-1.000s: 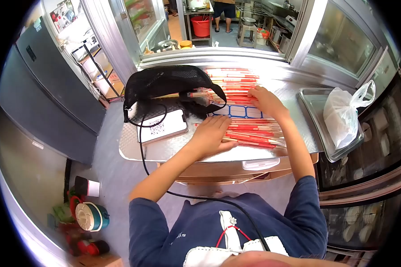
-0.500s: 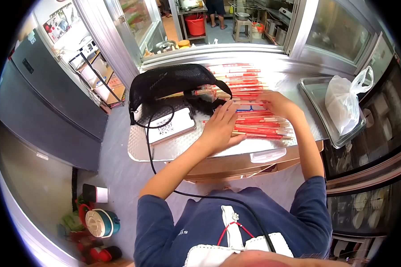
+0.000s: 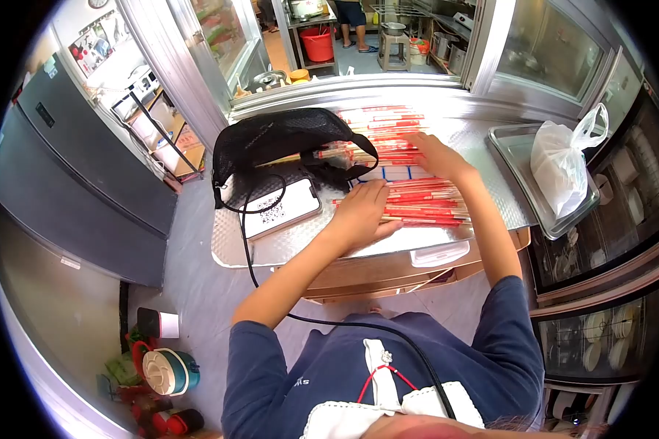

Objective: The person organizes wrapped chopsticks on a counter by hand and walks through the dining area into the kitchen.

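Note:
Wrapped chopsticks in red and clear sleeves lie in two groups on the metal tabletop. My left hand (image 3: 360, 214) rests at the left ends of the near chopsticks (image 3: 426, 203), its fingers stretched out and its thumb apart. My right hand (image 3: 441, 159) is at the right ends of the far chopsticks (image 3: 388, 135), fingers reaching left and touching them; its fingertips are partly hidden. Between the groups shows a white surface with blue lines (image 3: 397, 173). A black mesh bag (image 3: 278, 135) stands left of the far chopsticks, its strap hanging beside them.
A white board with a printed code (image 3: 278, 210) lies left of my left hand, near a black cable (image 3: 247, 241). At the right, a metal tray (image 3: 516, 157) holds a white plastic bag (image 3: 560, 172). Behind the table is a window frame (image 3: 359, 89); a person's legs show beyond it.
My right hand has moved away from my body, from the gap to the far chopsticks. More of the blue-lined surface shows. My left hand stays by the near chopsticks, its fingers drawn slightly nearer.

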